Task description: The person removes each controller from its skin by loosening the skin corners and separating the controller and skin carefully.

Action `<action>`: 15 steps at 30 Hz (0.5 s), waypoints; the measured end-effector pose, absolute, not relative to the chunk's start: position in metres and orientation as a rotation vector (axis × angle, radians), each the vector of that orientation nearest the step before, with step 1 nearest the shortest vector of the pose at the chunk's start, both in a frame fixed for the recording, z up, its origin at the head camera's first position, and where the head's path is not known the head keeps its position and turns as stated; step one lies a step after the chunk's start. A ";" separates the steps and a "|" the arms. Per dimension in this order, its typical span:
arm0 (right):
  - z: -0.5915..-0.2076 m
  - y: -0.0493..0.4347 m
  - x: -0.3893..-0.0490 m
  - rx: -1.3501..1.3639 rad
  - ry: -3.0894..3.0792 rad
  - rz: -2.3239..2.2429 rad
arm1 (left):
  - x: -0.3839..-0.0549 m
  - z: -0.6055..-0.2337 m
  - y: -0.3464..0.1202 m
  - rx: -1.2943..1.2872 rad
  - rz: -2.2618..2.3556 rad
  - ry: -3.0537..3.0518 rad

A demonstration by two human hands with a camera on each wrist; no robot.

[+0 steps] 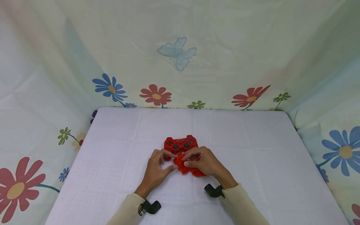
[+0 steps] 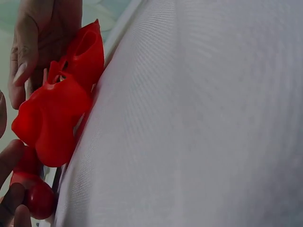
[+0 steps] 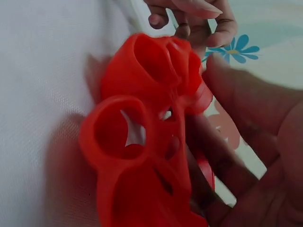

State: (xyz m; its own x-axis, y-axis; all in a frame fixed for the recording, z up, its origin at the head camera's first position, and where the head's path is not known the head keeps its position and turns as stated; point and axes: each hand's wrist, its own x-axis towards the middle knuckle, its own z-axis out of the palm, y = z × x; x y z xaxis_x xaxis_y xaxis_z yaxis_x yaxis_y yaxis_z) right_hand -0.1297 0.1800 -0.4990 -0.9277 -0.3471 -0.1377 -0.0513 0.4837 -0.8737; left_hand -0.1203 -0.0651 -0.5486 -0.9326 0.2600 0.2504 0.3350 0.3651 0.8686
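Note:
A red game controller [image 1: 181, 144] with dark sticks and buttons lies on the white-covered table. In front of it is a soft red silicone controller cover [image 1: 185, 165], hollow, with round openings, its inside facing the right wrist camera [image 3: 142, 189]. My right hand [image 1: 206, 161] holds the cover from its far and right side, thumb and fingers around its edge. My left hand [image 1: 157, 168] is at the cover's left end, thumb and forefinger spread. In the left wrist view, left fingers [image 2: 12, 161] are beside the controller's rounded grip [image 2: 40, 201]; whether they press it is unclear.
The white tablecloth [image 1: 126, 134] spreads around both hands. Flower-printed curtains [image 1: 180, 56] stand behind the table and at its sides. Each wrist bears a small black camera mount, the left one [image 1: 150, 207] and the right one [image 1: 213, 190].

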 end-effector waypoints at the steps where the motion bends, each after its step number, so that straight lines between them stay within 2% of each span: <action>1: -0.500 0.180 -0.130 -0.366 2.434 -1.409 | -0.120 -0.549 -0.065 -0.559 -1.630 -2.539; 9: -0.501 0.180 -0.132 -0.428 2.479 -1.395 | -0.120 -0.550 -0.064 -0.585 -1.616 -2.553; 15: -0.504 0.186 -0.133 -0.468 2.281 -1.622 | -0.121 -0.548 -0.064 -0.620 -1.674 -2.561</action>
